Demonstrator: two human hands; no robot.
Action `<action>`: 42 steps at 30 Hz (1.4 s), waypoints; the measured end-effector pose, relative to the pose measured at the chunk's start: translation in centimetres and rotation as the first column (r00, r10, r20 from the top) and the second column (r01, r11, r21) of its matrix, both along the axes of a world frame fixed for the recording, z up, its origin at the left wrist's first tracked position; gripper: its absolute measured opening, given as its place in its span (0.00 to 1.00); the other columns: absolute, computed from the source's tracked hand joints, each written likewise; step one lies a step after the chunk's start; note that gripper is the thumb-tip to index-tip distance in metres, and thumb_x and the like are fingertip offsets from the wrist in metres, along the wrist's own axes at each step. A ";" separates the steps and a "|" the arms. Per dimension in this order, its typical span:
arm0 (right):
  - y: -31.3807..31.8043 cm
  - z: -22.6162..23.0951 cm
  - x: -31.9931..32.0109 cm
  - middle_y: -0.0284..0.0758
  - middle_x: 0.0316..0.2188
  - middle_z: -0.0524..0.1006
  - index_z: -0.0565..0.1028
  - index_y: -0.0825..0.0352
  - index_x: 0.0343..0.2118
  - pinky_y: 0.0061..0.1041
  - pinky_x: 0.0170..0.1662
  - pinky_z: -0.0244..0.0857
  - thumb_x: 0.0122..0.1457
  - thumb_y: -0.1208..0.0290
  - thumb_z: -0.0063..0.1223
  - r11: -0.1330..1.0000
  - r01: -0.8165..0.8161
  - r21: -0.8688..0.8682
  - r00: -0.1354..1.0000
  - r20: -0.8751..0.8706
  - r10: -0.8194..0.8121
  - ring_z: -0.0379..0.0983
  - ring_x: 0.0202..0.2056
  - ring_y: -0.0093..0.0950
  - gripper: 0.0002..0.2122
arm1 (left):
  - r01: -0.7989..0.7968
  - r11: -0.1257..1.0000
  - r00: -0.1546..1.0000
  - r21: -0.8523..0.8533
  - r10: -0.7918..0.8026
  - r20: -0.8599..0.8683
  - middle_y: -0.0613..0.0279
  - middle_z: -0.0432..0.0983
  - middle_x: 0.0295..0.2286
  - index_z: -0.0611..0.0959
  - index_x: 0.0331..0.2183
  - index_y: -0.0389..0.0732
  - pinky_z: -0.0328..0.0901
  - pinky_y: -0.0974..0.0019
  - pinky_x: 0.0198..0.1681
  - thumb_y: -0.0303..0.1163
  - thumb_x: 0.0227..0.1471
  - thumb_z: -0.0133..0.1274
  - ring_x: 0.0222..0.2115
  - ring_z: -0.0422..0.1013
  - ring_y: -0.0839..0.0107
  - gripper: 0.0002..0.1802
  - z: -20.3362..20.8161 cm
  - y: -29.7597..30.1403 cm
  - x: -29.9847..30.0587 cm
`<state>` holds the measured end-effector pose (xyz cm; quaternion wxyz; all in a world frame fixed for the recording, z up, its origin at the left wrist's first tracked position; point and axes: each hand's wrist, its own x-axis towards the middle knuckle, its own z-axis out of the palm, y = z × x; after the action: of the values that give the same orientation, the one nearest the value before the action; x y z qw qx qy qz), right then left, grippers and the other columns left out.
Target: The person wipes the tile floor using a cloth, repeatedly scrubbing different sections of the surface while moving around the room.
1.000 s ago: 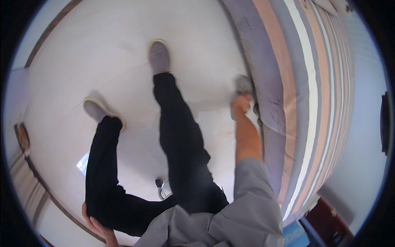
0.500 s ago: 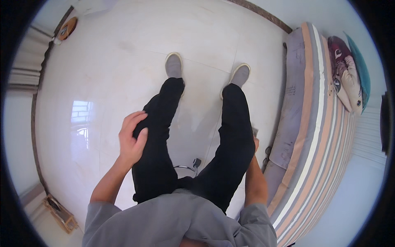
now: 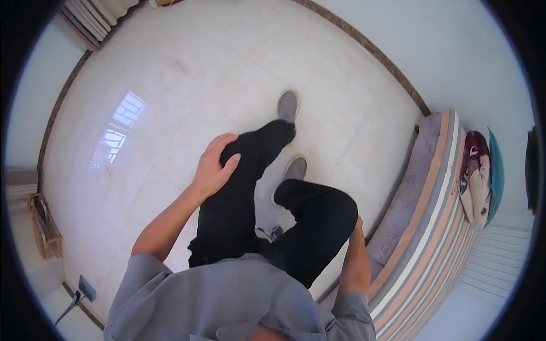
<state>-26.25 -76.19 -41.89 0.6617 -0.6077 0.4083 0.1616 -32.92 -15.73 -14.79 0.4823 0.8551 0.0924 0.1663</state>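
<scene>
My left hand lies on the outer side of my left knee, on the black trousers. Its thumb stands apart from the stretched fingers, and it holds nothing. Beside my right knee is my right hand, mostly hidden behind the leg, so its fingers do not show. Both feet wear grey shoes, the left one farther forward than the right. Below the right foot, between my thighs, part of a dark and shiny metal fitting shows.
A sofa or daybed with a striped cover runs along the right, with cushions at its far end. Pale glossy tiles make up the floor. At the left stand a wooden rack and a long-handled dustpan.
The view has turned to the right. My right foot has drawn back and my legs have swung closer together. A small greyish object beside my right hand earlier is now out of sight.
</scene>
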 end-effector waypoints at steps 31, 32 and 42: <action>50.7 -5.2 58.2 0.46 0.54 0.73 0.78 0.74 0.52 0.31 0.59 0.66 0.47 0.82 0.54 0.269 -0.689 -0.673 0.205 0.175 0.963 0.73 0.53 0.40 0.24 | 0.724 0.690 0.472 -0.008 -0.504 -0.723 0.62 0.72 0.28 0.79 0.51 0.42 0.64 0.64 0.35 0.42 0.49 0.67 0.31 0.70 0.68 0.30 6.9 16.3 14.3; 51.8 -6.6 59.5 0.46 0.56 0.72 0.78 0.73 0.51 0.31 0.58 0.66 0.48 0.82 0.53 0.315 -0.682 -0.660 0.201 0.245 0.949 0.73 0.54 0.40 0.23 | 0.696 0.717 0.471 -0.017 -0.474 -0.744 0.63 0.72 0.27 0.80 0.50 0.42 0.64 0.64 0.34 0.43 0.48 0.68 0.30 0.69 0.69 0.30 6.7 17.1 14.9; 67.1 -14.4 52.0 0.36 0.67 0.63 0.71 0.56 0.61 0.49 0.59 0.65 0.57 0.63 0.58 -0.190 -0.106 -0.976 0.033 -0.195 0.980 0.61 0.61 0.51 0.27 | 0.698 0.711 0.398 -0.081 -0.479 -0.782 0.64 0.71 0.25 0.80 0.48 0.43 0.62 0.64 0.30 0.46 0.46 0.69 0.26 0.67 0.70 0.29 5.0 18.2 19.9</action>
<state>25.79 -9.05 -56.32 0.0761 -0.9409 -0.3296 -0.0180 -12.98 2.49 -9.83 0.3067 0.8716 -0.0492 -0.3793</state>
